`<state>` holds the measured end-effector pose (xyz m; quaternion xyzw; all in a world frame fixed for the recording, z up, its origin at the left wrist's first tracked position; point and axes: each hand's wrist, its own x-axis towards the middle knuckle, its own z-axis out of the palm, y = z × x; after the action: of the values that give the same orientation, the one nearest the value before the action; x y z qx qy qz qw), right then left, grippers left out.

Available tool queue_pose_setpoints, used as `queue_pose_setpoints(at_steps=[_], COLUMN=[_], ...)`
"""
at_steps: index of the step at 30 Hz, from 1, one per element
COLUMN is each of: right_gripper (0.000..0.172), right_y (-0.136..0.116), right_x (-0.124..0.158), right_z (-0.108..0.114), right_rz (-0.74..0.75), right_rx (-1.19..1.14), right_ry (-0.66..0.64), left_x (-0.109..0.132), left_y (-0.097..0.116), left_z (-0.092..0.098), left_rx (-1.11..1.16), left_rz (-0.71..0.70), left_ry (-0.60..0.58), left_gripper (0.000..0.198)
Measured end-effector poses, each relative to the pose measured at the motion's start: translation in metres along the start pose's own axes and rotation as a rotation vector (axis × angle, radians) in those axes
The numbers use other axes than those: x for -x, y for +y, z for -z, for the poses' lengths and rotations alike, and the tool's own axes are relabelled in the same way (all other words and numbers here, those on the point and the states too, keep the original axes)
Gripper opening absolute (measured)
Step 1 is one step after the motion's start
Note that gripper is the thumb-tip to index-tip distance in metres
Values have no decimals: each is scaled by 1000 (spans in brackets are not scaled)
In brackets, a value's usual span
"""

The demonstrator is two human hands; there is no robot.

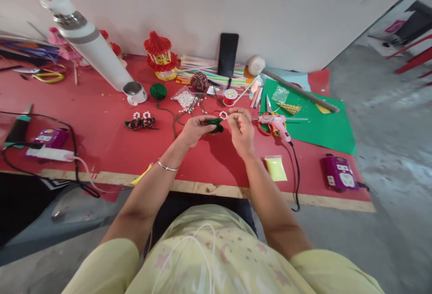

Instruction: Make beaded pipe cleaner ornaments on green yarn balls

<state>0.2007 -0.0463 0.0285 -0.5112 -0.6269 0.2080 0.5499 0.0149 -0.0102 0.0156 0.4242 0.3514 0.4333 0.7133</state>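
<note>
My left hand (195,131) is closed, pinching a small dark green yarn piece (216,125) between thumb and fingers above the red tabletop. Close beside it, my right hand (242,131) has its fingertips pressed together at a small ring of white beads (223,115), just over the green piece. Whether the ring touches the yarn, I cannot tell. To the left lies a similar multicoloured yarn piece (141,123) with two white bead loops. Behind my hands are a bag of white beads (185,99), a green yarn ball (158,91) and a spool of red thread (230,97).
A pink glue gun (278,124) lies right of my right hand, over orange-handled scissors, its cord hanging off the front edge. A white bottle (96,51) and metal cup (135,93) stand at left. Purple power sockets (340,173) sit at right, near a green sheet (324,127).
</note>
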Motion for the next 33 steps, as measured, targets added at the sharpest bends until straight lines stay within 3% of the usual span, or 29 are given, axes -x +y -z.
queue_pose_setpoints(at_steps=[7,11,16,23,25,30,33], right_gripper=[44,44,42,53,57,29,33], right_y=[-10,-12,-12,-18,-25,-50,-54], right_x=[0,0,0,5,5,5,11], right_z=[1,-1,2,2,2,14,35], right_rz=[-262,-323,-381,-369,-355,-135,-172], right_rx=[-360,-526,-627,-354,-292,-96,91], right_ry=[-131,-189,-352,-680,-682,-658,-632], left_x=[-5,-5,-4,-9,-10,-11,-11], left_y=[-3,-2,-1,2,3,3,1], left_z=[2,2,3,10,9,9,10], left_rx=[42,27,77,208,258,304,259], left_rz=[-67,-72,-61,-33,-52,-49,-11], left_ry=[132,134,151,211,217,206,239], left_gripper=[56,56,55,53,51,45,46])
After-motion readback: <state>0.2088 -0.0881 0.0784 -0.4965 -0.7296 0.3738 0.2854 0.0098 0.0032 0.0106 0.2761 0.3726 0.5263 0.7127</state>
